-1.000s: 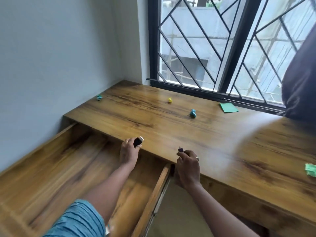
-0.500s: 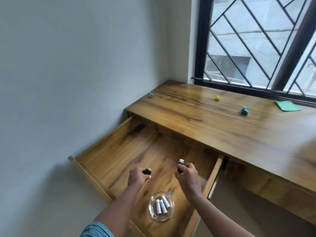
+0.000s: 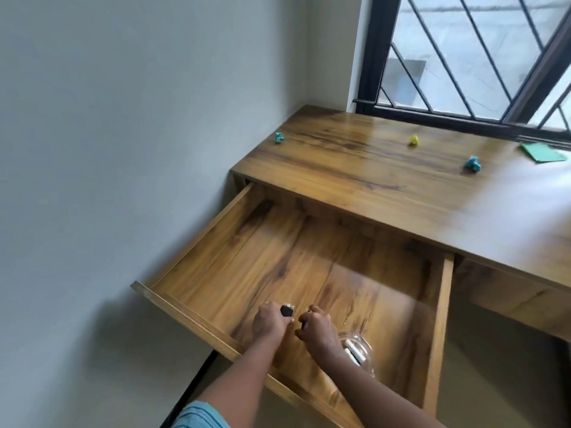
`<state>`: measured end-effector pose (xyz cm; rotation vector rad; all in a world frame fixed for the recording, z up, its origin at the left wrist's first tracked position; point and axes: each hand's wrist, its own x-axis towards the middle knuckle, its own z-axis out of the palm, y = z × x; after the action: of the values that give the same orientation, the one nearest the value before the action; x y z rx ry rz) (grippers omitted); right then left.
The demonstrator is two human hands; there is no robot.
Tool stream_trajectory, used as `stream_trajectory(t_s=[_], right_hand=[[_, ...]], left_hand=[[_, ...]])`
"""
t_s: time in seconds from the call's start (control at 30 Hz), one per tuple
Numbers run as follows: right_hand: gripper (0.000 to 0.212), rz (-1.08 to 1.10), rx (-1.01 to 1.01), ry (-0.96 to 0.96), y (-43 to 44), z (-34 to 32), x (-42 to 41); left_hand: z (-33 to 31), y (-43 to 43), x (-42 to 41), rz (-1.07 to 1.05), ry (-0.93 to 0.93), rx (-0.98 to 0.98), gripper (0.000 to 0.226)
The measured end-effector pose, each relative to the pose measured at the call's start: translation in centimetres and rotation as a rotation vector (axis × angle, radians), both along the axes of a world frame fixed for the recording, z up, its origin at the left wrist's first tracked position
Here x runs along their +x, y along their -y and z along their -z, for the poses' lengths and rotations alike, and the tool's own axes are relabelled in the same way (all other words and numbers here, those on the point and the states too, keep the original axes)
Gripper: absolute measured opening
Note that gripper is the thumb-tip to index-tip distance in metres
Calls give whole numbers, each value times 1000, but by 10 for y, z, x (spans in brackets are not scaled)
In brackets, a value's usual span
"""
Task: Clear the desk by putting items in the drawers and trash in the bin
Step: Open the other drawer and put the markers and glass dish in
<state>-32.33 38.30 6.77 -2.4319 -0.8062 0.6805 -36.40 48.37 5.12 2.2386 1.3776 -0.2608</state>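
Both hands are low inside the open drawer (image 3: 197, 242), near its front edge, forearms reaching in over the front panel. Left hand (image 3: 269, 321): grip clamped on a small black item with a pale cap (image 3: 287, 309), which pokes out past the knuckles. Right hand (image 3: 315, 329): fist closed, a sliver of something dark showing between the fingers; can't tell what it is. The two hands are just beside each other, not touching.

Directly behind the right wrist sits a clear glass dish (image 3: 363, 355) on the drawer floor, holding a few small white cylinders (image 3: 352, 350); the forearm partly covers it. The rest of the drawer floor is bare wood, with plenty of room toward the back and left.

Drawer is pulled well out. Its left wall runs close to the grey room wall (image 3: 123, 149), and its right wall (image 3: 441, 319) borders a gap under the surface (image 3: 386, 180).

On the surface: a teal crumpled scrap (image 3: 279, 138) at the far left edge, a yellow scrap (image 3: 413, 139) mid-back, a blue crumpled scrap (image 3: 473, 164) further right, and a flat green paper (image 3: 542, 152) by the window frame (image 3: 432, 115). All well apart from each other and from the hands.
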Motion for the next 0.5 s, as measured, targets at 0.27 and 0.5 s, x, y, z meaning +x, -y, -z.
stream_trajectory(t_s=[0.27,0.5], right_hand=[[24,124,-19,27,-30,18,-25],[29,197,-75,28,-40,28,-32]], left_hand=[[11,-25,0,152,25,52,40],[16,-32,-5,207,47,70,38]])
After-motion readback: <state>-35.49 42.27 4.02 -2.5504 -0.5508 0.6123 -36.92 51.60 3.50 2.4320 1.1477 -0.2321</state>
